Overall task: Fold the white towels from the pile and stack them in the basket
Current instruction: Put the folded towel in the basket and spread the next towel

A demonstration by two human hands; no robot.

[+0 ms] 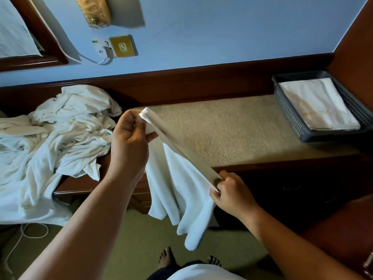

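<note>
I hold one white towel stretched in the air in front of the counter. My left hand pinches its far corners together, and my right hand grips the near end of the same taut edge. The rest of the towel hangs down in folds toward the floor. A rumpled pile of white towels lies on the left of the counter and spills over its front. At the far right stands a grey perforated basket with a folded white towel lying flat inside.
The counter has a beige carpeted top with a dark wooden rim and back rail. A wall socket with a plugged cable sits above the pile. Drawers are below the counter. My bare feet stand on the greenish floor.
</note>
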